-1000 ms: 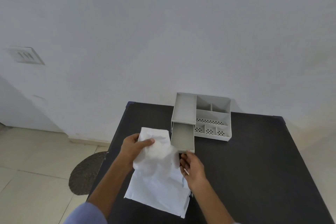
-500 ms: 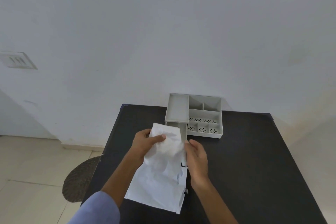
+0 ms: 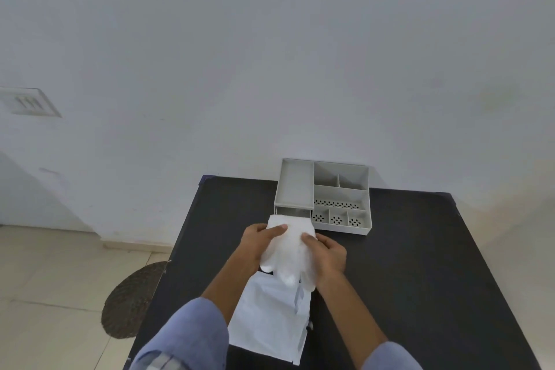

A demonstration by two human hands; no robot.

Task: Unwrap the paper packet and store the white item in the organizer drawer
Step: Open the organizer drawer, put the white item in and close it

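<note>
Table: black top [image 3: 420, 264], set against a white wall
Far edge, middle: grey plastic organizer [image 3: 341, 192], its lower drawer pulled toward the near edge
Near edge, left of centre: opened white paper wrapper [image 3: 270, 318] lying flat
Right half: bare black surface

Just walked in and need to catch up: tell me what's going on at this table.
A person is holding a soft white item in both hands, left hand on one side and right hand on the other, just in front of a grey desk organizer on a black table. The opened paper wrapper lies flat on the table beneath their wrists. The organizer's drawer looks pulled out, mostly hidden behind the item, which is not yet inside.
</note>
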